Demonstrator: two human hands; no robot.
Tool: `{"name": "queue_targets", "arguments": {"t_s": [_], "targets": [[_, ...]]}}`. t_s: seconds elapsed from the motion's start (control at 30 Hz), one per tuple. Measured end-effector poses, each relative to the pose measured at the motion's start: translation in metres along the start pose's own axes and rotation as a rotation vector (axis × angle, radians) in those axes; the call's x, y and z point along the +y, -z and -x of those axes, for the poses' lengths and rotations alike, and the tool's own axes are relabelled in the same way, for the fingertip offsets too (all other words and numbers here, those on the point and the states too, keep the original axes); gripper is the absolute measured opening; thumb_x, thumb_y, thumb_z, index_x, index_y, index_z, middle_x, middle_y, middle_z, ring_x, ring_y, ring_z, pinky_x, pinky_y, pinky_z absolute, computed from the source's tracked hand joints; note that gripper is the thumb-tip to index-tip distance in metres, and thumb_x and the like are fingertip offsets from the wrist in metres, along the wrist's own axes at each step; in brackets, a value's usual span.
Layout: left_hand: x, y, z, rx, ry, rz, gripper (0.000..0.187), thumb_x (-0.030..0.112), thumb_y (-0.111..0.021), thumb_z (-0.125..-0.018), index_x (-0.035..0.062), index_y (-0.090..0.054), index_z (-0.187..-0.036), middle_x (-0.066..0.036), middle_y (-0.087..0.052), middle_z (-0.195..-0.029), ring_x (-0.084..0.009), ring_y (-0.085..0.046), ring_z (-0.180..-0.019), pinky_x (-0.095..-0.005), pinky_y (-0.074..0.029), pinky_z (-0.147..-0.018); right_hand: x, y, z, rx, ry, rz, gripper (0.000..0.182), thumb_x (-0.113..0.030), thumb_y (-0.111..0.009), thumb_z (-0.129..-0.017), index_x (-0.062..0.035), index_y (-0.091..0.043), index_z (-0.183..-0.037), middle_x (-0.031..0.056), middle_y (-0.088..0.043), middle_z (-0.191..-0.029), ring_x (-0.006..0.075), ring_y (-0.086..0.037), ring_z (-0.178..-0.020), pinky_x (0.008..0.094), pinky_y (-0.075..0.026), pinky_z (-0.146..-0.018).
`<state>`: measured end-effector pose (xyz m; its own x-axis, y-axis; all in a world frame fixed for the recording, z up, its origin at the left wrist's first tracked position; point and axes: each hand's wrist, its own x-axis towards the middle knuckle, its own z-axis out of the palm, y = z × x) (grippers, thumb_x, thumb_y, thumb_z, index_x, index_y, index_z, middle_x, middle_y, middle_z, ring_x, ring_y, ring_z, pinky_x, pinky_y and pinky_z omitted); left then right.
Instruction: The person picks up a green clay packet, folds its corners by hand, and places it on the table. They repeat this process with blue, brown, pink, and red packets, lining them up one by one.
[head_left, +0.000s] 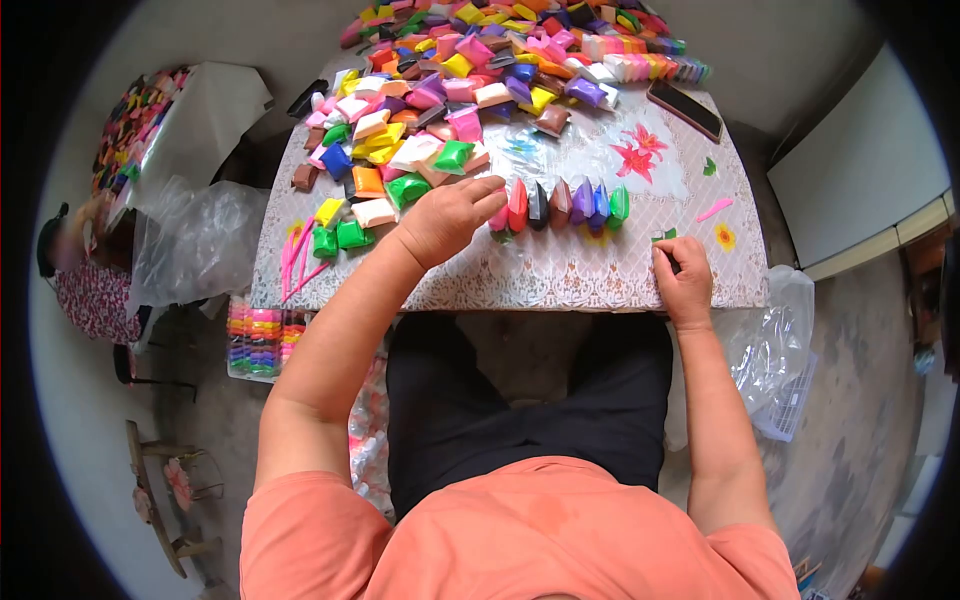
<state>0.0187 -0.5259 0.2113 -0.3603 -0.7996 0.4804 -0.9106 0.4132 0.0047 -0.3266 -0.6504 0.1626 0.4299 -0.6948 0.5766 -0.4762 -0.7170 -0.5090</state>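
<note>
A row of small plastic-wrapped packets, which look like modelling clay, stands on edge across the middle of the table; among them are a red packet, a black packet and a green packet. My left hand is at the row's left end, its fingers closed on a pink packet that they partly cover. To the right of the row, my right hand rests near the table's front edge, fingers curled in a loose fist with nothing visible in it.
A big heap of coloured packets covers the table's back and left. A phone lies at the back right, a pink stick at the right and several pink sticks at the left. Another person sits at the far left.
</note>
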Motion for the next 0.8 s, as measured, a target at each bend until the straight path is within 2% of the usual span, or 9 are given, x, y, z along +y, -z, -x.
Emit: {"name": "queue_targets", "arguments": {"t_s": [0.1,0.27,0.33,0.43,0.5,0.57,0.63,0.77,0.8], "targets": [[0.005,0.001,0.004,0.076,0.13,0.079,0.04,-0.007,-0.056,-0.075,0.0042,-0.06,-0.114,-0.013,-0.059,-0.124,-0.0292,-0.059,-0.113,-0.037,-0.051,-0.09,-0.003,0.0,0.0,0.003,-0.006,0.008,0.005,-0.005,-0.067,-0.079,-0.006,-0.064,-0.082,0.0073,-0.06,-0.079,0.0258,-0.057,-0.079,0.0358,-0.047,-0.073],[0.018,0.002,0.017,0.214,0.366,0.284,0.035,-0.004,-0.059,-0.079,0.0032,-0.059,-0.114,-0.015,-0.062,-0.116,-0.03,-0.065,-0.099,-0.035,-0.054,-0.082,-0.002,0.0,0.001,0.004,-0.004,0.015,0.005,-0.005,-0.067,-0.079,-0.006,-0.064,-0.082,0.0076,-0.06,-0.08,0.026,-0.057,-0.079,0.0358,-0.047,-0.073],[0.021,-0.01,0.029,0.231,0.534,0.447,0.035,-0.001,-0.063,-0.08,0.0024,-0.059,-0.114,-0.015,-0.063,-0.113,-0.0293,-0.066,-0.094,-0.0343,-0.054,-0.079,-0.001,0.0,0.001,0.012,-0.009,0.007,0.005,-0.005,-0.067,-0.078,-0.0058,-0.065,-0.083,0.0079,-0.06,-0.08,0.0264,-0.057,-0.08,0.0358,-0.047,-0.074],[0.024,-0.035,0.038,0.269,0.652,0.525,0.04,0.001,-0.067,-0.078,0.0019,-0.058,-0.117,-0.015,-0.063,-0.11,-0.0271,-0.066,-0.092,-0.033,-0.054,-0.078,-0.002,-0.001,0.002,0.003,-0.01,-0.001,0.005,-0.005,-0.066,-0.079,-0.0053,-0.065,-0.083,0.0087,-0.06,-0.08,0.0275,-0.058,-0.081,0.0361,-0.047,-0.074],[0.029,-0.042,0.037,0.257,0.699,0.588,0.055,0.004,-0.071,-0.076,0.0038,-0.053,-0.129,-0.016,-0.061,-0.116,-0.0284,-0.063,-0.101,-0.0348,-0.051,-0.088,0.001,0.001,0.003,-0.005,-0.007,0.025,0.004,-0.005,-0.066,-0.079,-0.0049,-0.065,-0.083,0.0095,-0.06,-0.081,0.0281,-0.058,-0.081,0.0363,-0.047,-0.074],[0.025,-0.057,0.037,0.305,0.643,0.515,0.068,0.006,-0.075,-0.072,0.0054,-0.048,-0.134,-0.018,-0.059,-0.12,-0.0305,-0.062,-0.105,-0.0371,-0.049,-0.092,0.006,-0.003,0.003,-0.004,0.012,0.056,0.004,-0.005,-0.065,-0.079,-0.0046,-0.065,-0.083,0.0104,-0.061,-0.082,0.0286,-0.058,-0.081,0.0365,-0.047,-0.074],[0.025,-0.035,0.024,0.099,0.726,0.699,0.079,0.002,-0.076,-0.071,0.0057,-0.041,-0.142,-0.016,-0.052,-0.132,-0.0257,-0.052,-0.121,-0.0328,-0.045,-0.1,0.002,-0.003,0.003,-0.004,0.006,0.035,0.003,-0.005,-0.065,-0.08,-0.0043,-0.065,-0.083,0.0112,-0.06,-0.082,0.029,-0.058,-0.081,0.037,-0.047,-0.074],[0.015,-0.051,0.018,0.193,0.687,0.749,0.077,0.003,-0.079,-0.063,0.0054,-0.049,-0.134,-0.017,-0.062,-0.116,-0.0289,-0.065,-0.097,-0.0346,-0.052,-0.086,0.001,-0.003,0.003,0.0,0.015,0.018,0.004,-0.005,-0.065,-0.08,-0.0042,-0.064,-0.084,0.0104,-0.059,-0.081,0.0281,-0.057,-0.081,0.0365,-0.047,-0.074],[0.024,-0.036,0.011,0.202,0.695,0.707,0.061,0.0,-0.076,-0.065,0.0047,-0.057,-0.124,-0.016,-0.067,-0.103,-0.0258,-0.067,-0.089,-0.0335,-0.053,-0.08,0.001,-0.003,0.003,-0.003,0.005,0.019,0.004,-0.004,-0.065,-0.08,-0.0045,-0.064,-0.084,0.0101,-0.058,-0.081,0.0278,-0.057,-0.081,0.0363,-0.047,-0.074]]}}
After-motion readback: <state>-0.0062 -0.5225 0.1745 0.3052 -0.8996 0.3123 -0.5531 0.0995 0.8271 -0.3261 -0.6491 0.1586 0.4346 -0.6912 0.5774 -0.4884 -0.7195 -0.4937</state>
